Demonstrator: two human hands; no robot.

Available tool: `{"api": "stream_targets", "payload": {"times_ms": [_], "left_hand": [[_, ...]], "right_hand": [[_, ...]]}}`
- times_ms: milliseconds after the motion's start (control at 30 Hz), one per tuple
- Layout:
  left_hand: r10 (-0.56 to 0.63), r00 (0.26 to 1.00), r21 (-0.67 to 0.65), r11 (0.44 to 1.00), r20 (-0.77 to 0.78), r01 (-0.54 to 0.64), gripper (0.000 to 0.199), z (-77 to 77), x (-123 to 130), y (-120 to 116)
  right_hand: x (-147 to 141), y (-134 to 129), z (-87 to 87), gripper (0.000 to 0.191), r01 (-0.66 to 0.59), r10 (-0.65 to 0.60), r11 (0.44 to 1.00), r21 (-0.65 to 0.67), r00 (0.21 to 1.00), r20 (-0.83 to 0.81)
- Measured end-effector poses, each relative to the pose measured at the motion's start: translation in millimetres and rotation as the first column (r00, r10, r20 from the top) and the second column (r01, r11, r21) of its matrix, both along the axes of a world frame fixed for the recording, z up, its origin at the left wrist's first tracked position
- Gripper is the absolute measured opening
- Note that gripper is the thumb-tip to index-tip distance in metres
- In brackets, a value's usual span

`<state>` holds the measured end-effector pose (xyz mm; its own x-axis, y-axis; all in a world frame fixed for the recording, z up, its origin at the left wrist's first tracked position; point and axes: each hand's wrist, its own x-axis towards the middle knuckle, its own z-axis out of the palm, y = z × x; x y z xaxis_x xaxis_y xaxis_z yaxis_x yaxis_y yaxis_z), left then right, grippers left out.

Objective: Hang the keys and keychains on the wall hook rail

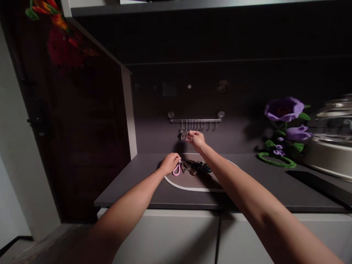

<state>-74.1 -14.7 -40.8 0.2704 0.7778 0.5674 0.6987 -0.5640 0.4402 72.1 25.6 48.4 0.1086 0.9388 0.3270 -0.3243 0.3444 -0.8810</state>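
Note:
A clear rail (195,120) with a row of hooks is fixed to the dark back wall. My right hand (196,140) is raised just below it, fingers pinched on a small metal key item (187,134) by the hooks. Left of that hand, a small metal keyring (182,133) hangs from the rail. Down at the mat, my left hand (171,162) has its fingers closed at the top of a pink loop strap (176,169). Several dark keys and fobs (192,167) lie in a pile beside it on the white-rimmed mat (189,189).
Purple flowers (284,110) with a green ring base (276,161) stand on the counter (126,187) at right, beside a large pale container (332,150). A shelf (176,9) overhangs the counter. A dark door (90,128) is at left.

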Motion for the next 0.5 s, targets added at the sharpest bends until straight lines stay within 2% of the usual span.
{"api": "stream_targets", "payload": {"times_ms": [200,500], "left_hand": [[0.018,0.999,-0.009,1.0,-0.029,-0.019,0.023,2.5,1,-3],[0.016,0.999,-0.009,1.0,-0.038,-0.017,0.021,1.4,1,0]], "right_hand": [[-7,18,15.3,0.013,0.089,-0.091,0.995,-0.04,0.994,-0.06],[-14,35,18.7,0.009,0.086,-0.095,0.992,-0.095,0.991,-0.093]]}}
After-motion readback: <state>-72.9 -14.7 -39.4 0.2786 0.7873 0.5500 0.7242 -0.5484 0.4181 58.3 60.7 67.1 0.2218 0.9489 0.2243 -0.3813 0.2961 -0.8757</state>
